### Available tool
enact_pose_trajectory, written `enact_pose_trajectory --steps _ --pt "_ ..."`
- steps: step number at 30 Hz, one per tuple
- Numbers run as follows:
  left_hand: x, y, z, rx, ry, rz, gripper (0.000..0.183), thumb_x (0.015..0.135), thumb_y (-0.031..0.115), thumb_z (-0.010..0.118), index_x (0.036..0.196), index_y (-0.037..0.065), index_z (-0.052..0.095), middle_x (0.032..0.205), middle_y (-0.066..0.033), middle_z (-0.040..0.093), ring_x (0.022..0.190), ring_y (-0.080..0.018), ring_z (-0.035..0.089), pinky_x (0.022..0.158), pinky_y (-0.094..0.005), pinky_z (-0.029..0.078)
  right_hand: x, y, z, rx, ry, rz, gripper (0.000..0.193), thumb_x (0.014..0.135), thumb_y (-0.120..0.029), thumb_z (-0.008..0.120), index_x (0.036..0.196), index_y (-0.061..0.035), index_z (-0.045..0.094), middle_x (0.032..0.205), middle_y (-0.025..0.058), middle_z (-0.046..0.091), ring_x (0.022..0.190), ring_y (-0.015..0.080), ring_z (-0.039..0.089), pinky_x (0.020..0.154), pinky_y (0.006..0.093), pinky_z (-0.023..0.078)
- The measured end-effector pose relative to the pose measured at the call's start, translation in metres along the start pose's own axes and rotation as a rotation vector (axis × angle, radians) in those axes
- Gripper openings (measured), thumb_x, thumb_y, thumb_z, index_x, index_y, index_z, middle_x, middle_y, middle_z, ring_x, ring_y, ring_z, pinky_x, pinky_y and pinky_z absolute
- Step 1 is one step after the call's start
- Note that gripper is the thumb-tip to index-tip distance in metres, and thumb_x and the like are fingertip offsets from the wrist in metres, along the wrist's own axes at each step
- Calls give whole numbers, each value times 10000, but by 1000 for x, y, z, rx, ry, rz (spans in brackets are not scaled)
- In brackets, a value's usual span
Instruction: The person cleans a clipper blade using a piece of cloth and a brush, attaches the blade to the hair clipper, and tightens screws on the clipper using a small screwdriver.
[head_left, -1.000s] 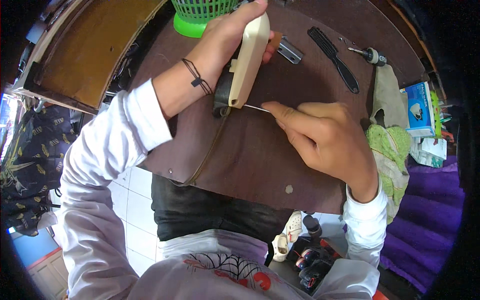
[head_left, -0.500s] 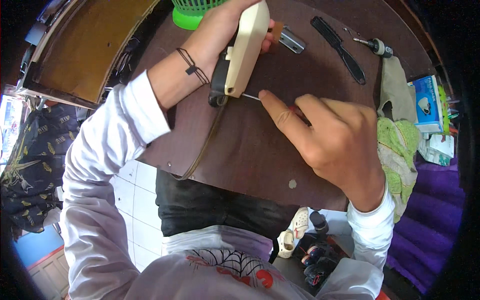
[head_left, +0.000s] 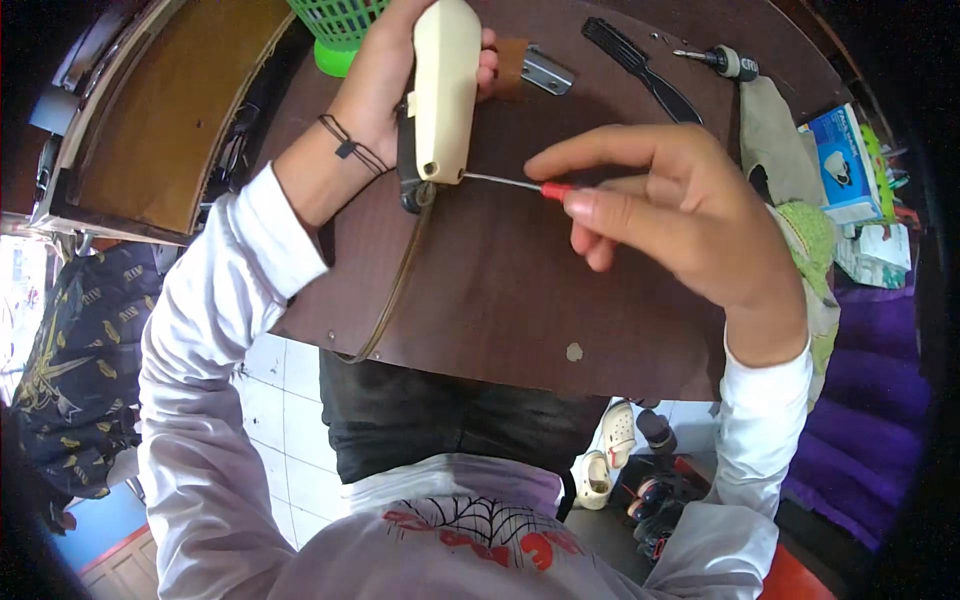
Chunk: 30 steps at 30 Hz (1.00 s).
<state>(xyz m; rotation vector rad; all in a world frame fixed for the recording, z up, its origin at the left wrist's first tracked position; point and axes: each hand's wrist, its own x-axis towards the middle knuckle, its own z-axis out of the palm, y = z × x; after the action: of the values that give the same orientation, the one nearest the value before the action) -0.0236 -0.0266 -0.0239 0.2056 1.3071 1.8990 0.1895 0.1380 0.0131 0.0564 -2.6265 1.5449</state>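
Observation:
My left hand is wrapped around a cream and black hair clipper, its corded end toward me. A thin cord runs from that end down over the table's front edge. In my right hand is a slim screwdriver with a red handle. Its metal shaft lies nearly level, and the tip meets the clipper's corner near a dark screw hole. My thumb and fingers close around the handle, while the index finger stretches above the shaft. Most of the handle is hidden by my fingers.
Beyond the clipper lie a metal clipper blade and a black brush. A second screwdriver rests at the far right beside a grey cloth. A blue box stands at the right edge, and a green basket at the far left.
The view has shifted a little. My right hand has drawn back and turned, so the screwdriver's red handle now shows. The clipper stays in my left hand.

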Motion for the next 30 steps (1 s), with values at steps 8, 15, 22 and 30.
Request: enact_pose_trajectory --steps 8,15,22,30 --pt "9 1 10 70 7 99 503 1022 523 577 1039 25 648 902 -112 705 701 -214 686 617 -333 596 0 24 -24 803 -64 195 297 1013 -185 641 1154 61 728 1020 152 751 866 146 715 754 251 591" --pt "39 -20 -1 -40 -277 103 489 1065 445 507 1166 -22 615 1062 -170 697 834 -235 671 720 -345 579 6 9 -29 26 -188 411 287 1027 -231 657 1060 39 751 855 115 760 707 146 710 623 254 538" --pt "3 -2 18 31 68 132 442 1023 496 591 1023 59 659 883 -104 712 678 -215 688 589 -328 601 -5 40 -9 -297 82 -272 194 935 -152 763 1011 26 745 800 114 732 633 215 688 574 317 498" --pt "4 -2 17 -28 -20 110 411 1020 479 601 1044 73 666 916 -125 711 708 -242 691 613 -356 607 -2 34 -15 -511 60 -442 212 829 -100 824 1001 0 752 755 128 685 630 247 662 581 315 489"
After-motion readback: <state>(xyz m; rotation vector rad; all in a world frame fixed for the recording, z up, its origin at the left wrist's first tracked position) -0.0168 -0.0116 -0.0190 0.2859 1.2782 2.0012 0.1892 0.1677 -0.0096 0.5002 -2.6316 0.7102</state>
